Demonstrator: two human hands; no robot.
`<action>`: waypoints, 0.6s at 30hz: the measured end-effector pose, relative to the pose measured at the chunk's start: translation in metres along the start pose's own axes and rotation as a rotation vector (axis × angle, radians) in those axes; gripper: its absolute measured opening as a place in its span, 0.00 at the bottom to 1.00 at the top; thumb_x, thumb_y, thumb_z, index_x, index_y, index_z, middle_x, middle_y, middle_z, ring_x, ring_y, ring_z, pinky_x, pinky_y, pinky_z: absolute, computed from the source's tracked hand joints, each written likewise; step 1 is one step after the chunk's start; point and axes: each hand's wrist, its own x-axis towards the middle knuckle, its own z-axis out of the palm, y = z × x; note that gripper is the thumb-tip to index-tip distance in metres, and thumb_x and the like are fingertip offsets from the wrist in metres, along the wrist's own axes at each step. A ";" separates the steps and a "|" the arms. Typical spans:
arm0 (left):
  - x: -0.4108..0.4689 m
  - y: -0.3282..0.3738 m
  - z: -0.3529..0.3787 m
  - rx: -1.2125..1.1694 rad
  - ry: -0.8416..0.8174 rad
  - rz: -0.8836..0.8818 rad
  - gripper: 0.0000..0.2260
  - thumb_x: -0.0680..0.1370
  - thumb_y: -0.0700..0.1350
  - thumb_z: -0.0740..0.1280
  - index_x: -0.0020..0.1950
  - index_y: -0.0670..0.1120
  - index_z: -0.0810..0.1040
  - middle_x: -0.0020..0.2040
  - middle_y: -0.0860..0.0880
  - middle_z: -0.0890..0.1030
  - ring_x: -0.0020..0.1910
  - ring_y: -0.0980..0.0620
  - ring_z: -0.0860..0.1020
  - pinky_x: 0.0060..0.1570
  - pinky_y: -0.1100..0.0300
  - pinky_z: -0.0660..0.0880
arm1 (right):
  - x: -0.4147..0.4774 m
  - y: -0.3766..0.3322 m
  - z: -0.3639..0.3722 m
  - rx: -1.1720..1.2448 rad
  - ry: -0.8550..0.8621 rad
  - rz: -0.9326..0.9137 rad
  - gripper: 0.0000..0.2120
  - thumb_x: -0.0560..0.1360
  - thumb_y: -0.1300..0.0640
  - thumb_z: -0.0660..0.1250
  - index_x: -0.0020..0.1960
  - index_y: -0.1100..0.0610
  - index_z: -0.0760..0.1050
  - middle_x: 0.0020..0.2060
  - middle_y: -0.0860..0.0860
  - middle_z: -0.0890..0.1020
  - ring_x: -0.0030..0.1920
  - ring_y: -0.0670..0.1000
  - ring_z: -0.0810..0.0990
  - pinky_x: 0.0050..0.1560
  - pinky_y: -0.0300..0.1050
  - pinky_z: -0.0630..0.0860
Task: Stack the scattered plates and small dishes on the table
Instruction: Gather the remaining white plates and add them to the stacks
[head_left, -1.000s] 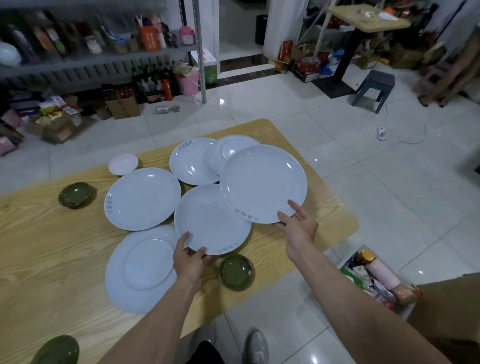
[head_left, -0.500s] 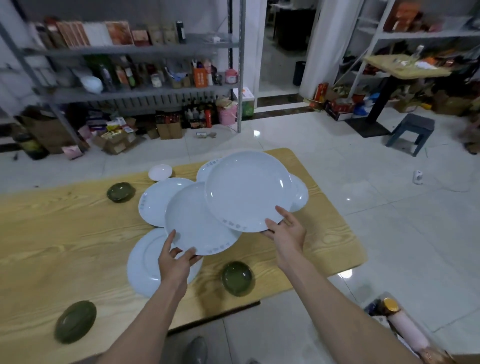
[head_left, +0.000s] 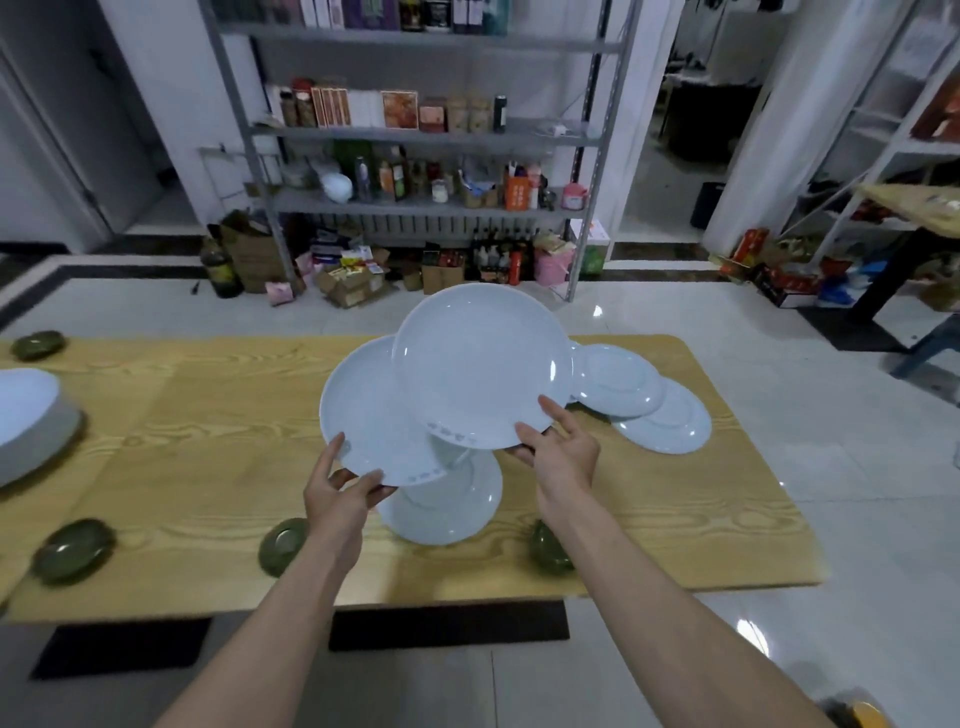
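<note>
I hold two large white plates above the wooden table. My left hand grips the near rim of the left plate. My right hand grips the near rim of the right plate, which overlaps the left one. Under them a third white plate lies on the table. Two more white plates lie overlapping at the right. Small green dishes sit along the near edge, and another green dish is at the far left.
A white bowl or plate stack stands at the table's left edge. Behind the table a metal shelf holds bottles and boxes, with cartons on the tiled floor. A blue stool is at the right.
Both plates have been lifted off the table and brought closer together, the right one now overlapping the left. The view has swung left and up, bringing more of the table's left side into sight.
</note>
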 end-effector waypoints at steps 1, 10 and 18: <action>0.001 0.009 -0.013 -0.002 0.005 0.007 0.34 0.72 0.25 0.69 0.74 0.49 0.70 0.62 0.36 0.77 0.52 0.39 0.81 0.37 0.58 0.82 | -0.009 0.006 0.013 -0.003 -0.012 0.000 0.22 0.72 0.75 0.69 0.62 0.57 0.77 0.40 0.52 0.84 0.38 0.46 0.86 0.39 0.43 0.83; 0.006 0.087 -0.161 0.038 0.099 0.046 0.33 0.73 0.27 0.69 0.74 0.51 0.69 0.61 0.43 0.76 0.51 0.44 0.82 0.39 0.57 0.83 | -0.092 0.076 0.128 0.011 -0.089 0.035 0.23 0.72 0.74 0.70 0.63 0.55 0.77 0.47 0.56 0.84 0.41 0.51 0.87 0.45 0.47 0.84; 0.029 0.137 -0.272 -0.036 0.222 0.081 0.33 0.74 0.25 0.67 0.74 0.51 0.69 0.56 0.47 0.79 0.49 0.50 0.82 0.38 0.60 0.82 | -0.132 0.131 0.245 -0.040 -0.189 0.107 0.24 0.73 0.74 0.71 0.65 0.55 0.76 0.52 0.53 0.83 0.47 0.55 0.86 0.48 0.51 0.84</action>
